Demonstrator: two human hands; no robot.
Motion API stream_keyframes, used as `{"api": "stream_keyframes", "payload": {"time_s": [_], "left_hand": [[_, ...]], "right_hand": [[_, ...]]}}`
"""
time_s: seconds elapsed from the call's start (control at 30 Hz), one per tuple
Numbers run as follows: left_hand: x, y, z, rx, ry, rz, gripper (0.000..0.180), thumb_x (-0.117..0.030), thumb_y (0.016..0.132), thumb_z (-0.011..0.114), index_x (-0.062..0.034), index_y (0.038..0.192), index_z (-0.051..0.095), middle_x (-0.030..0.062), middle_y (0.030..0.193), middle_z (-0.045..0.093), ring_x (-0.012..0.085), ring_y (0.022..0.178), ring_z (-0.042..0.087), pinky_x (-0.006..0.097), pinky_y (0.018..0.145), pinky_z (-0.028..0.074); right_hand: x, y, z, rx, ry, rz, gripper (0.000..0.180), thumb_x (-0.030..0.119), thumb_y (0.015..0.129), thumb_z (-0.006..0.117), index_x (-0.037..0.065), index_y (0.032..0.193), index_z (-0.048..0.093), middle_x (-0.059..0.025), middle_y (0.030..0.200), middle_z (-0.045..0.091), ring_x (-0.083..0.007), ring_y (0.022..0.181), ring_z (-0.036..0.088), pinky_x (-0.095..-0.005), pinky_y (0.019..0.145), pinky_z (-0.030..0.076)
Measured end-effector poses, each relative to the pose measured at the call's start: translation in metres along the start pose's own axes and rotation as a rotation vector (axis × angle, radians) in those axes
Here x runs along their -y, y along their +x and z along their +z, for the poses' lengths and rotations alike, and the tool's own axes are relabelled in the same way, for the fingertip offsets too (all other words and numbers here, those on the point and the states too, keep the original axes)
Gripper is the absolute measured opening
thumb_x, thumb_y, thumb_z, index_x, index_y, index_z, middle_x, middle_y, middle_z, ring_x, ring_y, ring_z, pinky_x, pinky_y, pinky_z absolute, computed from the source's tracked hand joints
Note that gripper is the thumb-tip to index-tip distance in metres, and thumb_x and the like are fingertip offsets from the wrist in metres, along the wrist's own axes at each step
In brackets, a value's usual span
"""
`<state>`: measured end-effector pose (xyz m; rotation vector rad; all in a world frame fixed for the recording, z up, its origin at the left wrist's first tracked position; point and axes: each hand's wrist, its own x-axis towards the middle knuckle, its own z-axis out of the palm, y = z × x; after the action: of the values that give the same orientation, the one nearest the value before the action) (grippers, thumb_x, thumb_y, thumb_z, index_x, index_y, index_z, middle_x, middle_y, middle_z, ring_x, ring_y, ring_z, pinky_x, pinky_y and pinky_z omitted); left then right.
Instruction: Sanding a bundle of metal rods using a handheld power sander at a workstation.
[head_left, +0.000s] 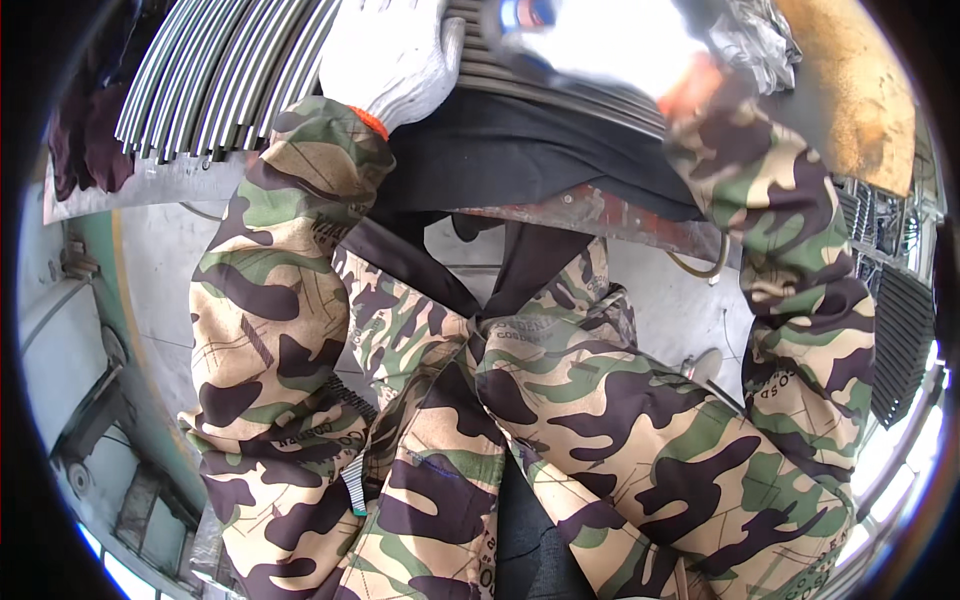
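Observation:
My left hand [388, 55], in a white knit glove with an orange cuff, lies flat on a row of slim metal rods [215, 75]. Its thumb stands a little apart, and the fingertips run out of the upper edge. Smeared by motion, my right hand [625, 50] is in a white glove too, over the rods' right part. At its left side is a dark rounded thing [515, 25] with blue and red spots. The hand seems closed on it, but its kind is too blurred to tell. A black cloth [520, 150] covers the rods' near ends between my arms.
Crumpled clear plastic [755, 45] lies right of my right hand, beside a yellowish worn board [850, 80]. Dark maroon cloth [95, 140] hangs at the far left. The metal table edge [640, 215] runs before my lap. More dark rods [905, 340] are stacked at the right.

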<state>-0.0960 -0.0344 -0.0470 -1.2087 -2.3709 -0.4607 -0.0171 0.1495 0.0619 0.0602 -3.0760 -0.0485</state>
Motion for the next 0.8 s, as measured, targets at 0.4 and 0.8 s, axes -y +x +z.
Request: {"api": "stream_keyframes", "payload": {"time_s": [0.4, 0.8], "left_hand": [[0.008, 0.004, 0.013, 0.008, 0.030, 0.025, 0.047, -0.024, 0.097, 0.061, 0.0021, 0.136, 0.063, 0.0261, 0.142, 0.062, 0.0446, 0.139, 0.053, 0.053, 0.123, 0.033], [0.012, 0.017, 0.016, 0.020, 0.070, 0.030, 0.045, -0.025, 0.098, 0.059, 0.0025, 0.134, 0.064, 0.0259, 0.141, 0.063, 0.0451, 0.137, 0.054, 0.054, 0.121, 0.034]], "right_hand": [[-0.004, 0.004, -0.008, 0.038, -0.019, 0.082, 0.039, 0.038, 0.086, 0.074, 0.007, 0.108, 0.067, -0.0211, 0.106, 0.067, -0.0408, 0.099, 0.069, -0.0492, 0.085, 0.057], [-0.002, -0.002, 0.001, -0.007, -0.036, 0.020, 0.040, 0.039, 0.086, 0.075, 0.007, 0.109, 0.067, -0.0202, 0.105, 0.067, -0.0408, 0.098, 0.070, -0.0503, 0.084, 0.057]]}}
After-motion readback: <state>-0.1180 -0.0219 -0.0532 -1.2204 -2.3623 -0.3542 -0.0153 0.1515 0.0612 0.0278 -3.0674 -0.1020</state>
